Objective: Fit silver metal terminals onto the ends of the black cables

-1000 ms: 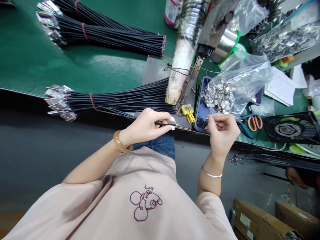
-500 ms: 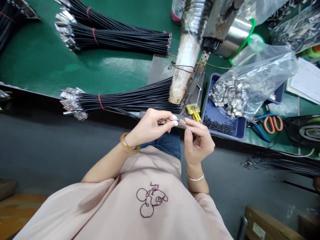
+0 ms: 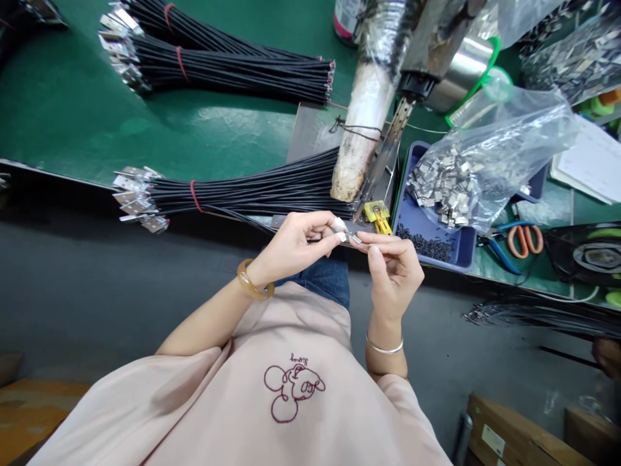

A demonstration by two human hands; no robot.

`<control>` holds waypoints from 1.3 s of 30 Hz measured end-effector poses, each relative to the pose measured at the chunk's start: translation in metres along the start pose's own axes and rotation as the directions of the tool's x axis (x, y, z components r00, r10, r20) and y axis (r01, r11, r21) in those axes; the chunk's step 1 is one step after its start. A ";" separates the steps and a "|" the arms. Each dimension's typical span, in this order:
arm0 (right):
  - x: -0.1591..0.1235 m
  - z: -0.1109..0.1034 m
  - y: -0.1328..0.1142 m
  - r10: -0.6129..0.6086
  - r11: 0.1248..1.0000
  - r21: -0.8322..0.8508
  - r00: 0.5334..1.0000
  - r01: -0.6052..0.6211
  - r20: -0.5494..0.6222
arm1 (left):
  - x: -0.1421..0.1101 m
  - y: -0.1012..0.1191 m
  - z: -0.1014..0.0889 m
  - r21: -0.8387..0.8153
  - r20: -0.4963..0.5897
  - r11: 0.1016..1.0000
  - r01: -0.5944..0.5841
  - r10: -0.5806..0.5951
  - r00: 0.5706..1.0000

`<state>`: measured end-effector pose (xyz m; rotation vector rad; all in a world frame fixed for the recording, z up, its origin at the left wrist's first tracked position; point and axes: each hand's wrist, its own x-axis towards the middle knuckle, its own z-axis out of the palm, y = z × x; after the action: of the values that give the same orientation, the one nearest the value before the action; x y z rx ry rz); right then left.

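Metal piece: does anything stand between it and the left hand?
Nothing visible. The metal piece is between the left hand and right hand, close to both; whether the left touches it, I cannot tell.

Soft glare on the green tabletop, deep shadow beneath it, slight blur, perhaps, at the fingers.

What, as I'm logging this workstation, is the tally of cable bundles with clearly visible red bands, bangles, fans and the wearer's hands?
Red-banded bundles: 3 (front bundle, lower back bundle, upper back bundle)
Bangles: 2 (tan bangle, silver bangle)
Fans: 1 (black fan)
Wearer's hands: 2 (left hand, right hand)
Total: 8
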<state>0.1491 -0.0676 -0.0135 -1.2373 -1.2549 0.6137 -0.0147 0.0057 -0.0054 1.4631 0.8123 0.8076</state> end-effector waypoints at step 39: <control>0.009 0.015 0.017 -0.425 0.804 -0.468 0.905 0.365 -0.023 | 0.008 -0.002 0.010 0.061 -0.178 0.998 -0.028 0.039 0.983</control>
<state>0.1422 -0.0491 -0.0276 -1.3083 -1.5445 -0.0798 -0.0018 0.0071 -0.0077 1.4733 0.9553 0.9584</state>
